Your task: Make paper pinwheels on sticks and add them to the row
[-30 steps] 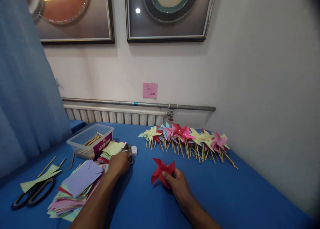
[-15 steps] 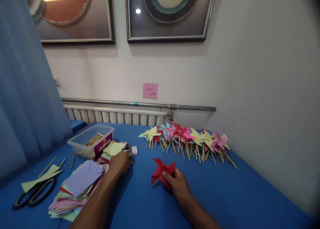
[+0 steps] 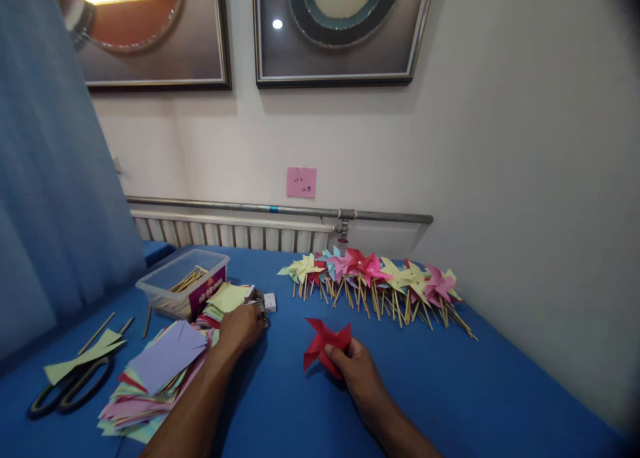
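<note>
Pale wall (image 3: 500,145), two framed pictures (image 3: 340,31), blue curtain (image 3: 50,178), radiator (image 3: 230,233), blue table (image 3: 475,391)

pink wall note (image 3: 301,182) handwriting illegible, box label (image 3: 206,289) unreadable

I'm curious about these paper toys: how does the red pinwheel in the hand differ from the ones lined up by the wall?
The red pinwheel has no visible stick; the row of pinwheels sits on wooden sticks. The red one is held by the right hand; the row lies on the blue table. It is single; they are many, in mixed colours. Both are folded paper.
</note>
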A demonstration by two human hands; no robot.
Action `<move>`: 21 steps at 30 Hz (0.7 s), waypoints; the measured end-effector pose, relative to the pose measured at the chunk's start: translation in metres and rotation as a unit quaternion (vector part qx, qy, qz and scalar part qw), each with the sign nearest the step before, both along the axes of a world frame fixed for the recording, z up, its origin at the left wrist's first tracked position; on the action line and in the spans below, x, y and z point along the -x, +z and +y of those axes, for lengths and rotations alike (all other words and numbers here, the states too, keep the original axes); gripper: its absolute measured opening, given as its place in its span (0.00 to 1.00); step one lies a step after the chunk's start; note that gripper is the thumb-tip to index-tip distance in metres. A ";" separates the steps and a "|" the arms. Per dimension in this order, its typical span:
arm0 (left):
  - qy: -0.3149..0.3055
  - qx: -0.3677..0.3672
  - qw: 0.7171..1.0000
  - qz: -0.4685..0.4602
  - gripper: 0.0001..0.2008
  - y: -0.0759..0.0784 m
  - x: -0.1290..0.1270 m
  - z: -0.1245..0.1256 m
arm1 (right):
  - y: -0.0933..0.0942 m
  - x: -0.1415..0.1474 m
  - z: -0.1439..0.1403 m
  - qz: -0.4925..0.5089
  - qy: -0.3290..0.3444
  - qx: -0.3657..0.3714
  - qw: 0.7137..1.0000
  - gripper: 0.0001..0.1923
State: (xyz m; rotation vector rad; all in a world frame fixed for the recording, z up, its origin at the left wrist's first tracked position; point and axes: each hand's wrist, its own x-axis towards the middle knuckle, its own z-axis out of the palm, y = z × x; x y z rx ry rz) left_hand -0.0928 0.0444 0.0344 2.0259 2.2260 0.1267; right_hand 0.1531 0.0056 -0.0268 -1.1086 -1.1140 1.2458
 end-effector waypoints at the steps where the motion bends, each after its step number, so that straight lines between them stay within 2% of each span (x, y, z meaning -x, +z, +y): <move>1: 0.001 -0.001 1.000 0.002 0.14 0.000 0.000 0.000 | 0.000 0.000 0.000 -0.002 0.003 -0.001 1.000 0.19; 13: 0.008 -0.011 0.999 0.029 0.18 -0.004 -0.006 -0.001 | 0.001 -0.001 -0.002 -0.003 0.006 -0.012 1.000 0.18; 21: 0.010 -0.008 0.999 0.032 0.18 -0.004 -0.006 0.000 | 0.002 -0.001 -0.002 0.002 0.002 -0.009 1.000 0.19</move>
